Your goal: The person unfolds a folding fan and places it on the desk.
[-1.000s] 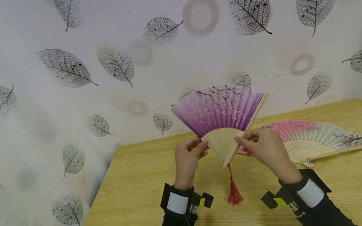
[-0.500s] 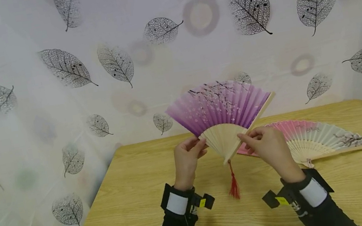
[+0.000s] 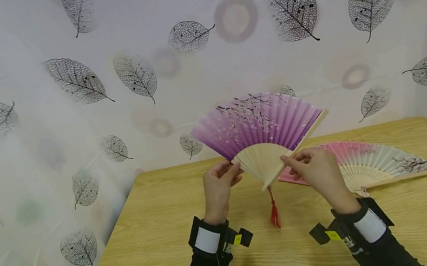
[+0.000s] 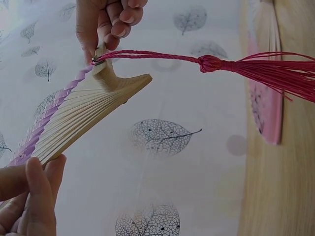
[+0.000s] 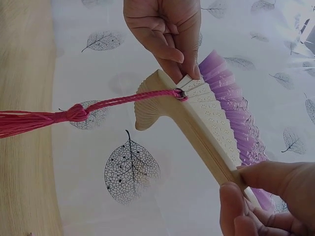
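Observation:
An unfolded purple folding fan (image 3: pixel 256 121) with a blossom-branch print and pale wooden ribs is held up above the table. My left hand (image 3: pixel 219 191) pinches its left edge between thumb and fingers. On the other side my right hand (image 3: pixel 322 176) grips the thick right guard stick, thumb in front. From the pivot hangs a red tassel (image 3: pixel 275 217), free of both hands. The right wrist view shows the guard stick (image 5: pixel 206 142) between thumb and fingers, and the ribs spread beyond it. In the left wrist view, fingers (image 4: pixel 42 196) hold the outermost rib.
A second folding fan (image 3: pixel 371 161), pink and white, lies unfolded on the wooden table (image 3: pixel 133 259) behind and to the right, partly hidden by my right hand. A white cloth backdrop (image 3: pixel 203 73) with leaf prints rises behind the table and along its left side.
The purple fan has spread wider, its left edge moving left and its right edge right. It sits slightly higher, and the tassel has risen with it. The pink and white fan stays put.

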Available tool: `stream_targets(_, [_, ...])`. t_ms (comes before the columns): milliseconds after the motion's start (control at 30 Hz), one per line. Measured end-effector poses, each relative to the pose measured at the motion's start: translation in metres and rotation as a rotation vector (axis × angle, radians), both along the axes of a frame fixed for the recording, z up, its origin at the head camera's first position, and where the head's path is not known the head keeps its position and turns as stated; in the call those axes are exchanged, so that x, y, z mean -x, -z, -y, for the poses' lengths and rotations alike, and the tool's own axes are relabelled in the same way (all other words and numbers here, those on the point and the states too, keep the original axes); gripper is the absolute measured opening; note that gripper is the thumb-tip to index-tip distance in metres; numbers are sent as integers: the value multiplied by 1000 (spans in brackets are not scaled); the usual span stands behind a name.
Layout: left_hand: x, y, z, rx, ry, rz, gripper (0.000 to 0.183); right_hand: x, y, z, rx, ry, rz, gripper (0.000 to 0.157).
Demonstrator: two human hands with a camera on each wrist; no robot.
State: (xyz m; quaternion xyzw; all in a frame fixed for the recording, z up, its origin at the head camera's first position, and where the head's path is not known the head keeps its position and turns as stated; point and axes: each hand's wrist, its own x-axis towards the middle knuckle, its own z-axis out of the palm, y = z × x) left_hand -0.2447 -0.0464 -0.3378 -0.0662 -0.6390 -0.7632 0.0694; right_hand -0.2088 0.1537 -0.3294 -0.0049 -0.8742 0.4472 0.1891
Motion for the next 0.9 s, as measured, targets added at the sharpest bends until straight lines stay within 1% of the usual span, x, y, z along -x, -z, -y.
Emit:
stream_targets(233, [1,3,-1,0,-18,2,30,2,2,-3,4,-2,20,49])
stream_targets(433, [1,3,-3,-10,-15,-7,29,6,5,-6,18,-7,41,49])
stream_targets(533, [1,3,-3,-7,-21,-9,29,6,5,-7,37,-11,48,50])
stream_targets(700, [1,3,-2,-30,-28,-8,28,6,3,-7,67,-13,53,51])
stream_targets(900, [1,3,-3,-46,-46,-13,28,5,2,-7,81,-14,48,51])
